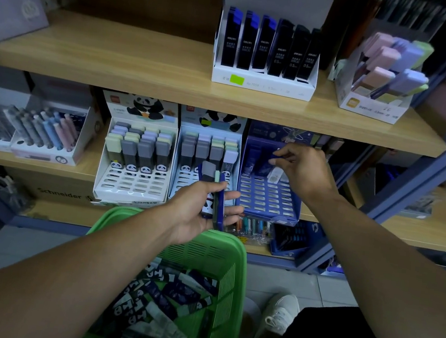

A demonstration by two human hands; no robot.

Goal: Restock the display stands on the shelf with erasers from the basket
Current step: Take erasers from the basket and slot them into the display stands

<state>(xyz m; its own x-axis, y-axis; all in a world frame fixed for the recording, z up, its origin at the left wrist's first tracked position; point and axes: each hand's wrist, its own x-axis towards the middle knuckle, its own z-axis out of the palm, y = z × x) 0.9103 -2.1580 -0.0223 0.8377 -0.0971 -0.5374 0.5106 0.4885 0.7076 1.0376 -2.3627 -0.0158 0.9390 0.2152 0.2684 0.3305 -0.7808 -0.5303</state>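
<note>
At frame centre, the left hand (201,212) grips several erasers (214,193) above the green basket (235,258); the right hand (302,169) pinches a blue eraser (274,156) at the blue display stand (268,200).

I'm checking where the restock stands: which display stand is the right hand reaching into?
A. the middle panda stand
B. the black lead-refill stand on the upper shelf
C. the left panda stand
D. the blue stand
D: the right hand is over the back rows of the blue stand, pinching a blue eraser, while the left hand holds spare erasers above the green basket.
</note>
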